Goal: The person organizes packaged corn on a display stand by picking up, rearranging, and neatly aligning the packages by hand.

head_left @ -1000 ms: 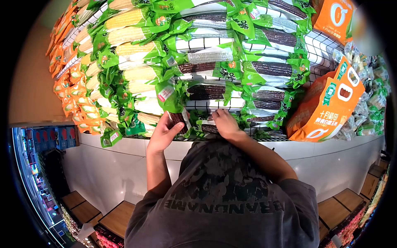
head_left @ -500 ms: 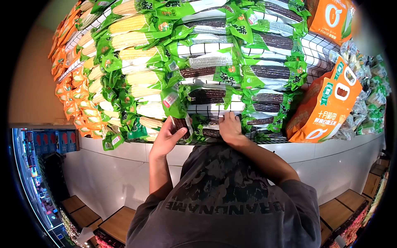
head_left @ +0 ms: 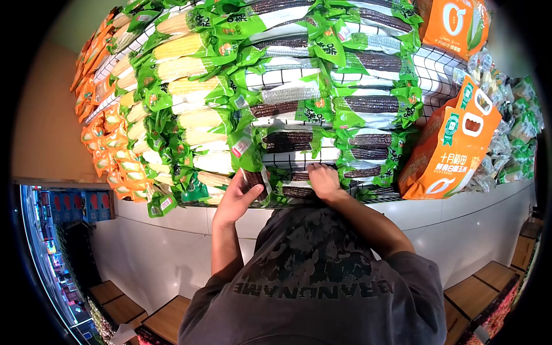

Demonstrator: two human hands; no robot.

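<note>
My left hand (head_left: 234, 200) is closed around the lower end of a bagged dark corn cob (head_left: 253, 179), thumb across its front. The bag is clear and green with a white and pink label, and it stands tilted at the display's front edge. My right hand (head_left: 325, 182) rests at the front of the middle column, fingers curled down and fingertips partly hidden. Beside it lie a short row of dark corn packs (head_left: 299, 191) and a bare patch of white cloth with black grid lines (head_left: 299, 158).
Packs of pale yellow corn (head_left: 198, 119) fill the left side, and orange packs (head_left: 115, 138) lie beyond. More dark corn packs (head_left: 371, 104) sit right of centre. An orange carry bag (head_left: 451, 152) stands at the right. A white tiled front (head_left: 425, 215) runs below the display.
The view has shifted slightly. My right hand's fingers have drawn in and curled more at the front of the middle column. My left hand still holds the bagged dark corn.
</note>
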